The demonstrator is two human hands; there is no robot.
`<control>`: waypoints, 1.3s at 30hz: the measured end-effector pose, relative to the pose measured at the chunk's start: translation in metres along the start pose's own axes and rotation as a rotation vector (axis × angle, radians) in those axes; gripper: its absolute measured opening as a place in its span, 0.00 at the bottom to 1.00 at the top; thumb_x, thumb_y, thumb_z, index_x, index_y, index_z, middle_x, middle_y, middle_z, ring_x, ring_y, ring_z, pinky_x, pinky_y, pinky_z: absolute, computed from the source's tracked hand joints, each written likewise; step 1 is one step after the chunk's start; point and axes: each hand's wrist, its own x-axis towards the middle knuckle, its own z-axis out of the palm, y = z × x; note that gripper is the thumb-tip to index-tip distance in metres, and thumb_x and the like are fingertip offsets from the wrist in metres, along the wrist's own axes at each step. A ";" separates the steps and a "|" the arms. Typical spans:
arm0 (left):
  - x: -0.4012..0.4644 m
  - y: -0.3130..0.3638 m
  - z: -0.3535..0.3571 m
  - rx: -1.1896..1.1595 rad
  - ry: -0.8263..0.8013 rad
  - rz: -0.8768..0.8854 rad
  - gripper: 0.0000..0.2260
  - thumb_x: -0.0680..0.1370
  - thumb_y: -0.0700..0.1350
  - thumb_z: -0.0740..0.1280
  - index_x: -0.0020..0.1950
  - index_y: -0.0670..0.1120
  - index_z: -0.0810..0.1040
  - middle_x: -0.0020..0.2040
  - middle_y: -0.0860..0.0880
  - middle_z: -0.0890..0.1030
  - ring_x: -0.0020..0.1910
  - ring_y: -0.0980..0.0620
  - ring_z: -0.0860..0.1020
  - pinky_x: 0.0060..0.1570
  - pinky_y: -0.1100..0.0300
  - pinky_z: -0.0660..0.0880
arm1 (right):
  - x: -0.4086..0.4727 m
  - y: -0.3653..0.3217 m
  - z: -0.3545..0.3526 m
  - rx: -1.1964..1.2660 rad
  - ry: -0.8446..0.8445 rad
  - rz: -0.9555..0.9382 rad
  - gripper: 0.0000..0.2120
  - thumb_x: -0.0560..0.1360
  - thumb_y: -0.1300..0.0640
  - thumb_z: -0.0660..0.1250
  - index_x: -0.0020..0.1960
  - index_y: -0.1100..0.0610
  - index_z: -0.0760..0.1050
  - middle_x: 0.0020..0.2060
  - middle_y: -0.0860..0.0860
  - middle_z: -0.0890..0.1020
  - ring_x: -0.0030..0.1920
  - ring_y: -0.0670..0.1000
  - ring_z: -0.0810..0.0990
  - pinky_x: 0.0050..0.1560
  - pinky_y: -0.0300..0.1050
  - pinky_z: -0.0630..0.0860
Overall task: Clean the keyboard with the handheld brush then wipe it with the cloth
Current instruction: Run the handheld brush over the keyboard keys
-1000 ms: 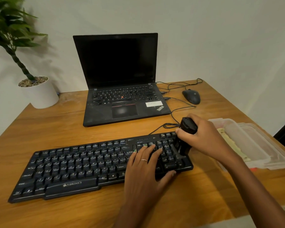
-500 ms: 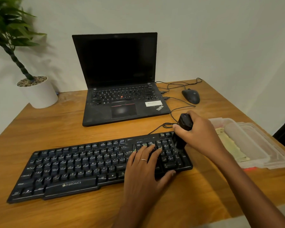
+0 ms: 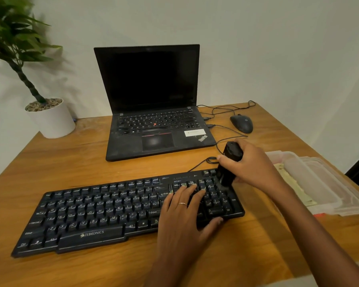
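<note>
Right hand (image 3: 250,166) fingers curl around a black cylindrical handheld brush (image 3: 229,164), its lower end on the number pad at the right end of the black plastic keyboard (image 3: 112,212). Left hand (image 3: 184,216) lies flat, fingers straight, on keys beside it. The keyboard lies along the wooden desk's (image 3: 71,162) front edge.

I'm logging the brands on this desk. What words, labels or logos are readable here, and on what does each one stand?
"ZEBRONICS": front edge of the black keyboard, below the space bar.
"ThinkPad": palm rest of the laptop, lower right corner.
Keyboard keycaps: "Enter", "Shift", "Alt", "Ctrl" and single letters are legible.
White sticker on the laptop: print too small to read.
Mouse: a round logo, too blurred to read.
</note>
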 end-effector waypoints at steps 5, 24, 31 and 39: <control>0.000 0.000 0.000 0.006 0.005 0.001 0.31 0.76 0.72 0.48 0.64 0.53 0.74 0.63 0.53 0.77 0.62 0.52 0.75 0.63 0.49 0.68 | 0.008 -0.003 -0.003 0.004 -0.154 0.058 0.11 0.72 0.53 0.68 0.47 0.59 0.72 0.35 0.53 0.80 0.29 0.52 0.81 0.25 0.43 0.77; 0.002 0.000 0.000 0.021 -0.004 -0.012 0.31 0.76 0.72 0.46 0.64 0.55 0.74 0.62 0.54 0.78 0.61 0.53 0.76 0.62 0.50 0.67 | 0.032 -0.002 0.015 -0.087 0.093 -0.061 0.09 0.72 0.51 0.67 0.41 0.54 0.70 0.33 0.48 0.76 0.36 0.52 0.76 0.34 0.44 0.71; 0.002 0.001 -0.002 0.025 -0.021 -0.017 0.31 0.75 0.72 0.46 0.64 0.56 0.74 0.62 0.55 0.78 0.61 0.54 0.76 0.62 0.51 0.66 | 0.033 -0.004 0.012 -0.060 0.068 -0.067 0.09 0.72 0.51 0.67 0.40 0.52 0.69 0.33 0.49 0.77 0.36 0.52 0.78 0.33 0.47 0.74; 0.003 0.002 -0.003 0.004 -0.014 -0.023 0.30 0.75 0.73 0.46 0.64 0.56 0.72 0.62 0.55 0.78 0.60 0.54 0.76 0.62 0.50 0.66 | 0.028 0.007 0.019 -0.032 0.142 -0.074 0.10 0.72 0.50 0.67 0.41 0.55 0.70 0.32 0.49 0.76 0.35 0.52 0.76 0.34 0.45 0.71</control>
